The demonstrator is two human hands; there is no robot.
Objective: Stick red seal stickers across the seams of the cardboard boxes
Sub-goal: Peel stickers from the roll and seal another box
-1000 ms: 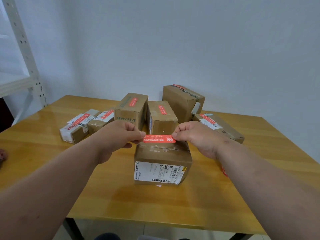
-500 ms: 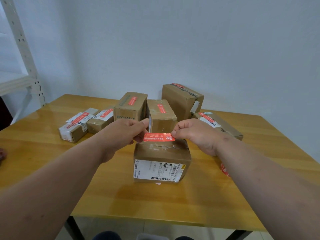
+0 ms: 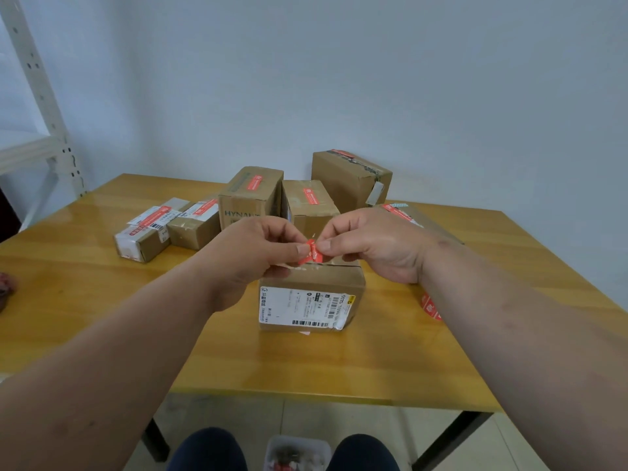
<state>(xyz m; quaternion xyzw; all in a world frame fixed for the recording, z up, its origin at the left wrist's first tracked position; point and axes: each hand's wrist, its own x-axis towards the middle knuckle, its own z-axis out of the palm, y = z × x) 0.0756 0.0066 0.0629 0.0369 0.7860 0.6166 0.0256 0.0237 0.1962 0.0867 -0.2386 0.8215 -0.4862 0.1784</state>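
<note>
Both hands have closed together, left hand and right hand pinching the red sticker, seemingly crumpled, above the near box; boxes at twelve o'clock already sealed

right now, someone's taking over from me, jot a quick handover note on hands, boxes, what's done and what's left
Left hand and right hand both pinch one red seal sticker, held just above the nearest box.
That box, with its white shipping label facing you, shows no seal on top yet.
Done: six boxes behind it show red seals, e.g. the HYNAUT box.
Left: stick this sticker across the nearest box's top seam.
More red stickers lie on the table by the right forearm.
</note>
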